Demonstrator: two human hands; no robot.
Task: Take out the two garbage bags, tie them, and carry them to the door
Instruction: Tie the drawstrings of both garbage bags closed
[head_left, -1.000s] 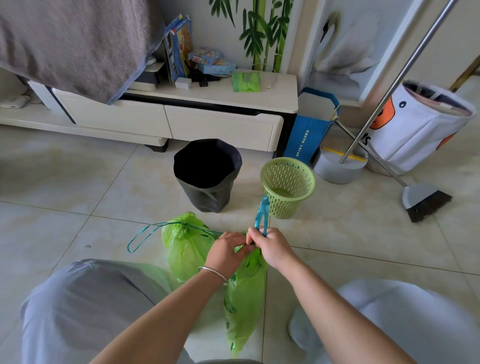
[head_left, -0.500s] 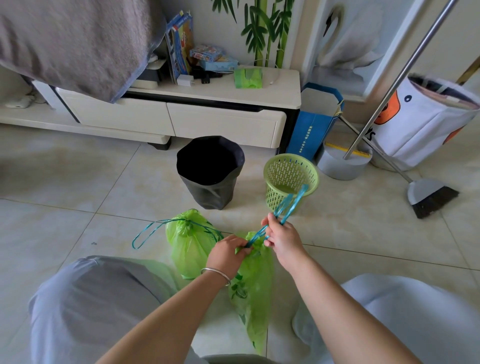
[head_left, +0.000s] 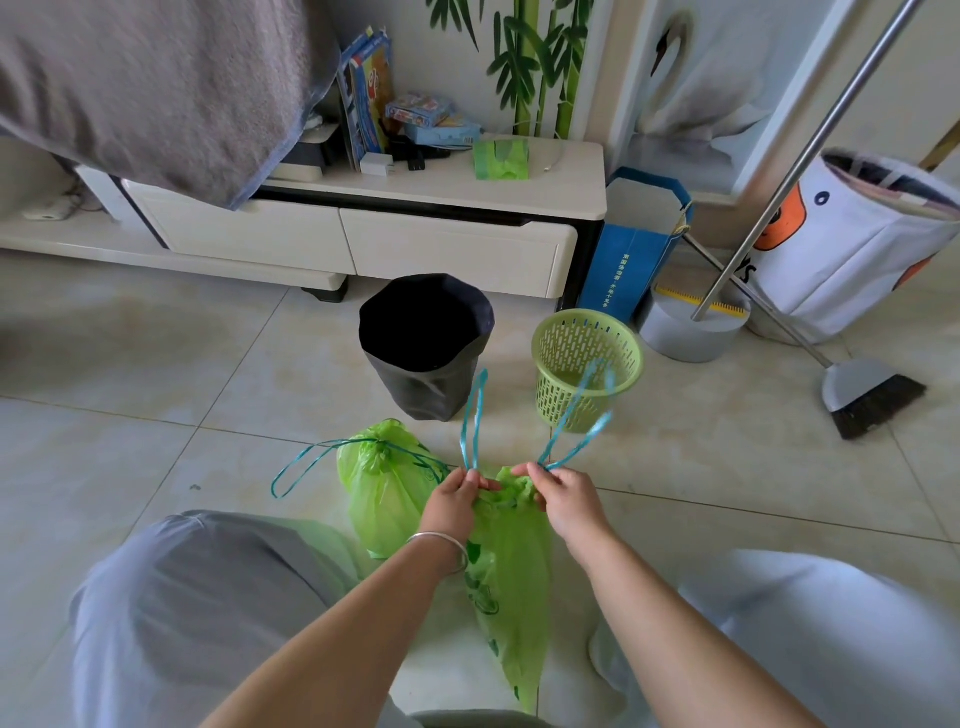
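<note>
The second garbage bag (head_left: 511, 561) lies on the floor (head_left: 156, 395) between the person's knees, and it serves as the landmark here. Its long axis runs from its gathered neck, at the far end, back toward the person, with the slack body trailing toward the camera. Both hands sit at that neck. The left hand (head_left: 453, 506) pinches 1 blue drawstring loop (head_left: 475, 415) on the neck's left side; the right hand (head_left: 563, 501) pinches the other drawstring loop (head_left: 579, 434) on its right side. Each hand is clenched on its own loop, and the 2 loops rise away from the neck, the left 1 nearly upright, the right 1 leaning out toward the green basket (head_left: 587, 364).

The first garbage bag (head_left: 387, 488) stands just left of the second bag, touching or nearly touching it, its neck already cinched and its drawstring (head_left: 311, 462) trailing to the left over the tiles. The black bin (head_left: 426, 343) stands beyond both bags, and the green basket stands to the bin's right.

The tie looks not yet made on the second bag. The coming move likely turns on the 2 loops lying on opposite sides of the neck: they must cross over it, across the bag's long axis. Neither hand is clearly nearer; both are at the neck.
</note>
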